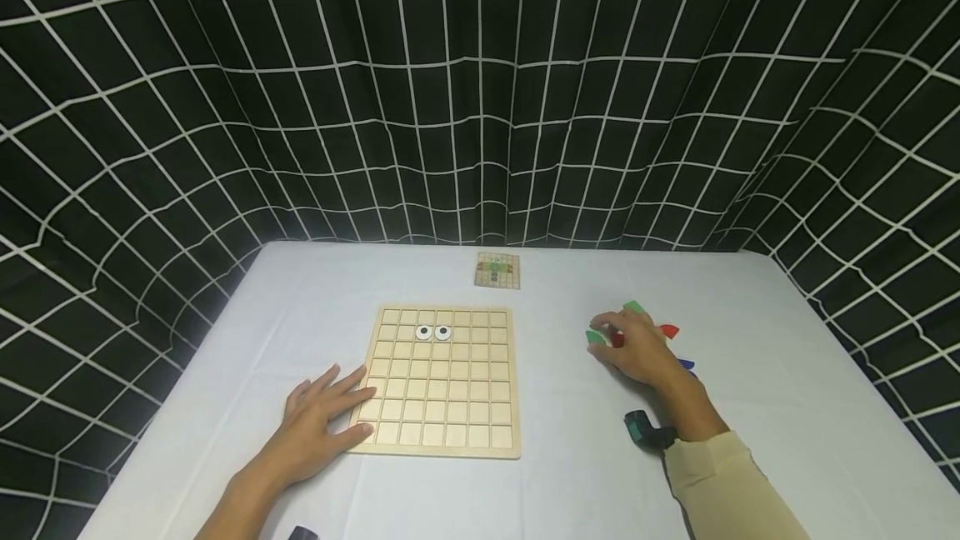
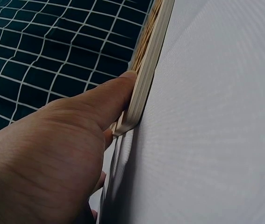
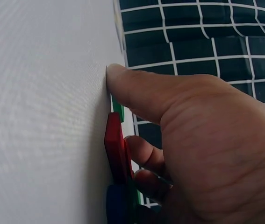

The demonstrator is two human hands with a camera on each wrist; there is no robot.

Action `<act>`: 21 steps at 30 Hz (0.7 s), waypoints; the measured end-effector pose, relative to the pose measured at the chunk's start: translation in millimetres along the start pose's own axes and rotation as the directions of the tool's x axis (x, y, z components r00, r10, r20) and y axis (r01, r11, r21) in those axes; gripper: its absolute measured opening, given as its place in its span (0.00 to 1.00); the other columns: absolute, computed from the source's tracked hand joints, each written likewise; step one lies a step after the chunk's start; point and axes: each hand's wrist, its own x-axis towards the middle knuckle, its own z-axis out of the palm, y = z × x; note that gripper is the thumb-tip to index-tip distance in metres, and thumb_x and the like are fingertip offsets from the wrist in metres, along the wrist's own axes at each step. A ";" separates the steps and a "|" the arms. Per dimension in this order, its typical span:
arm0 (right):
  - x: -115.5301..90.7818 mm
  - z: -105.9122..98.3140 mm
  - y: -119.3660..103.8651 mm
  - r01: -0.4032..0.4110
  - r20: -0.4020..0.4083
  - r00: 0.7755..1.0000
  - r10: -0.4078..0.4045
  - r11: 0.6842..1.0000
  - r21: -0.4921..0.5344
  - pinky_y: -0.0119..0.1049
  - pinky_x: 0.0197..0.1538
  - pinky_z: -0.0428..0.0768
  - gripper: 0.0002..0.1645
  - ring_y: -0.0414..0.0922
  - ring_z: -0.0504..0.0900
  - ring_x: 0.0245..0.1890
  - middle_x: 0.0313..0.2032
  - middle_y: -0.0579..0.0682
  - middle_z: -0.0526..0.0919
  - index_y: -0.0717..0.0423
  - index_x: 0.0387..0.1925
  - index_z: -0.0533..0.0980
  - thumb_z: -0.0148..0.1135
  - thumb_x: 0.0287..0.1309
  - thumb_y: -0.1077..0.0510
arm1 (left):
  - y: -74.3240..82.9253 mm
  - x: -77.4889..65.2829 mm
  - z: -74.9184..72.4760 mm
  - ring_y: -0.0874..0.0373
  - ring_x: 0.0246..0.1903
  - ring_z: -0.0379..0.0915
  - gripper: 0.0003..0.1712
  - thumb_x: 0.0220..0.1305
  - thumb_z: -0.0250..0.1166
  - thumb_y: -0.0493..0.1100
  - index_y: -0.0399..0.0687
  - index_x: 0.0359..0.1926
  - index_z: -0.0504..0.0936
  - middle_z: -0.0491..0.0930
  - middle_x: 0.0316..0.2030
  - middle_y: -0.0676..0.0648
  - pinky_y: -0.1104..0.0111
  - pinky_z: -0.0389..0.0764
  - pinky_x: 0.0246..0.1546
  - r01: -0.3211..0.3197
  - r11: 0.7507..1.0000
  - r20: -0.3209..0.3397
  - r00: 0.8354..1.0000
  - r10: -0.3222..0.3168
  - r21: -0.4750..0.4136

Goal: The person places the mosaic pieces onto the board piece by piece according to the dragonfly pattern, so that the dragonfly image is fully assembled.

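A square wooden grid board (image 1: 516, 407) lies on the table, with two round eye pieces (image 1: 433, 332) in its upper part. My left hand (image 1: 318, 423) rests with spread fingers on the board's left edge; in the left wrist view the thumb (image 2: 116, 93) presses against the board's side (image 2: 144, 84). To the board's right, my right hand (image 1: 637, 350) has its thumb and index finger at opposite sides of a green quarter-round piece (image 1: 595, 338). A dark red piece (image 1: 617, 340) lies under the hand, seen edge-on as a red block (image 3: 115, 147) in the right wrist view.
Around the right hand lie another green piece (image 1: 634, 307), a red piece (image 1: 669, 330) and a blue piece (image 1: 686, 364). A small picture card (image 1: 497, 271) with a grid pattern lies behind the board. A black curtain with white grid lines (image 1: 495, 90) stands beyond the white table (image 1: 570, 473).
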 end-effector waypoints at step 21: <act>-1.2 1.9 -0.8 0.016 -0.041 0.999 -0.013 0.998 0.055 0.40 0.35 0.76 0.13 0.46 0.74 0.33 0.30 0.45 0.78 0.55 0.37 0.81 0.72 0.51 0.55 | 0.7 0.7 -0.8 0.42 0.70 0.47 0.30 0.56 0.68 0.61 0.57 0.58 0.80 0.65 0.68 0.52 0.41 0.39 0.64 -0.007 1.000 0.006 1.000 0.007 0.006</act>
